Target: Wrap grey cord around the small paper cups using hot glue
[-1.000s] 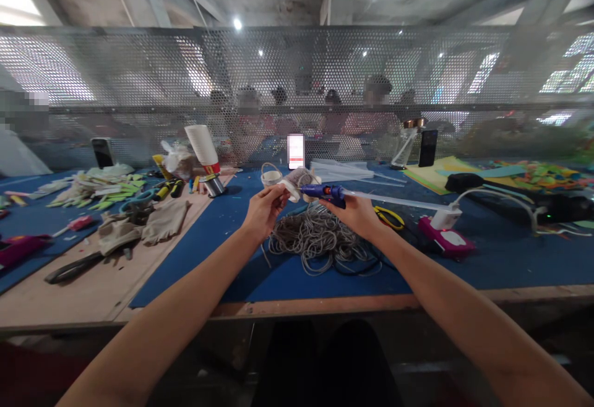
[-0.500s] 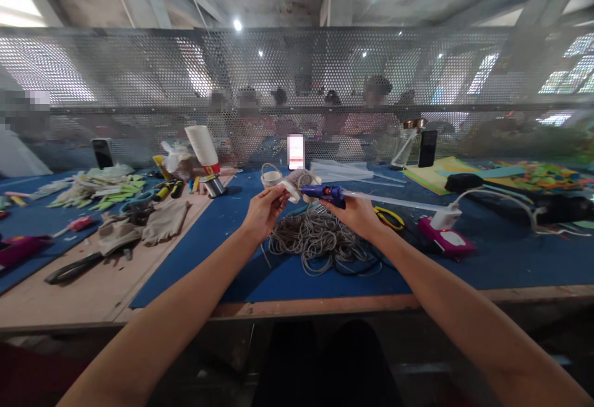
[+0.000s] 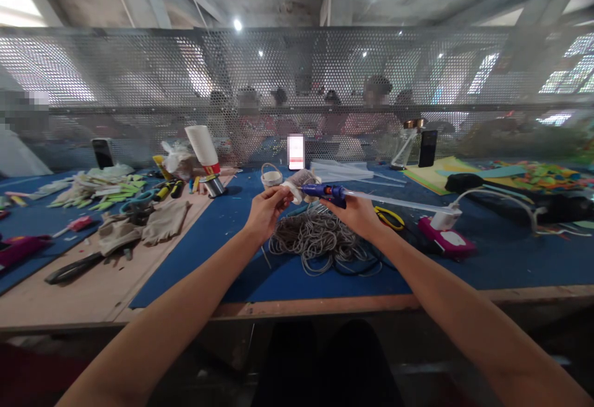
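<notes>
My left hand [image 3: 265,214] is closed, pinching the edge of a small white-and-grey piece [image 3: 301,180]; whether it is a little cord basket I cannot tell. My right hand [image 3: 356,214] wraps round a blue hot glue gun [image 3: 330,193], whose nozzle points left, at or close to the piece. From its rear a long clear glue stick [image 3: 399,201] runs out to the right. Beneath both hands lies a tangled heap of grey cord [image 3: 320,240]. A tiny white basket with a handle [image 3: 271,178] stands just behind my left hand.
Paper cups [image 3: 202,147] lean in a metal tin at the left, near work gloves [image 3: 164,221] and cutters. To the right are yellow-handled pliers [image 3: 390,218] and a magenta power block [image 3: 446,239]. A phone [image 3: 296,152] stands before the mesh screen [image 3: 301,67]; people sit beyond.
The white-and-grey piece has turned slightly in my left fingers, and the glue gun has shifted a little to match. Both arms are nearly still.
</notes>
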